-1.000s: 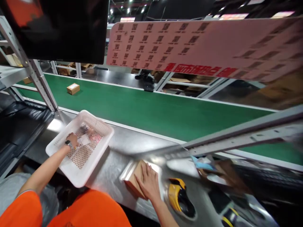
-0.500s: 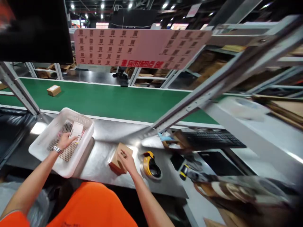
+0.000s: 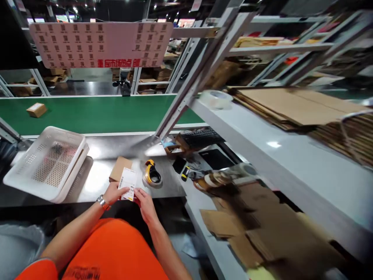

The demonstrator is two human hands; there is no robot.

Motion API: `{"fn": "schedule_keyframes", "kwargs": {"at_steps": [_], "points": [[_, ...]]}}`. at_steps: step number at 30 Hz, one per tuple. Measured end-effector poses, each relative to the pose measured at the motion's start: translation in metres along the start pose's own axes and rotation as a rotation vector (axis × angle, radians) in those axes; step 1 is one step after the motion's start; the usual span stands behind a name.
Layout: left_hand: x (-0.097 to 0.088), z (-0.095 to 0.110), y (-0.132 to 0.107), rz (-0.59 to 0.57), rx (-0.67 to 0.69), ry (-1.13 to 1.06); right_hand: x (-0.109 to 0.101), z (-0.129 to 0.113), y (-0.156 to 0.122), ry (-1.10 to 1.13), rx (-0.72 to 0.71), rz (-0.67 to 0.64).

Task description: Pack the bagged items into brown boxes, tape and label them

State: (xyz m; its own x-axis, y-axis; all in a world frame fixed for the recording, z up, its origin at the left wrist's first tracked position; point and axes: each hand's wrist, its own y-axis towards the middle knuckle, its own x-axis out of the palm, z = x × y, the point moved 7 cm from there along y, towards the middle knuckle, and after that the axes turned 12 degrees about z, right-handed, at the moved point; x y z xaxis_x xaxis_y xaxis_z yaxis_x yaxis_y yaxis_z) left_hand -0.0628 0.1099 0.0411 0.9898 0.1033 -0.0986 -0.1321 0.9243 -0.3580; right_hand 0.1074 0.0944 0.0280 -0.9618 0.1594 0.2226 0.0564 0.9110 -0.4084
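A: What's biggest?
B: A smooth green conveyor belt on the far side, then the shiny metal table nearer.
A: Containers?
B: 1 white plastic basket at left, rectangular, mesh-floored. Pink and dark patches show there; I can't tell whether inside or underneath. Right of it sits a boxy brown cardboard carton, then a yellow-and-black tape dispenser.
A: The hands?
B: Left hand and right hand both pinch 1 flat white slip by the table's near edge.
A: Pointing where?
B: Long axis near to far, far end leaning slightly right, barcode along its left.
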Motion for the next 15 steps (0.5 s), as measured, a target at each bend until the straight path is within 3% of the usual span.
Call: {"fn": "schedule_keyframes", "kwargs": {"at_steps": [6, 15], "points": [[0.052, -0.019, -0.03, 0.044, -0.026, 0.026, -0.07, 0.016, -0.043, 0.06, 0.07, 0.075], [0.093, -0.023, -0.069, 0.094, -0.057, 0.024, -0.124, 0.019, -0.077, 0.072, 0.093, 0.097]]}}
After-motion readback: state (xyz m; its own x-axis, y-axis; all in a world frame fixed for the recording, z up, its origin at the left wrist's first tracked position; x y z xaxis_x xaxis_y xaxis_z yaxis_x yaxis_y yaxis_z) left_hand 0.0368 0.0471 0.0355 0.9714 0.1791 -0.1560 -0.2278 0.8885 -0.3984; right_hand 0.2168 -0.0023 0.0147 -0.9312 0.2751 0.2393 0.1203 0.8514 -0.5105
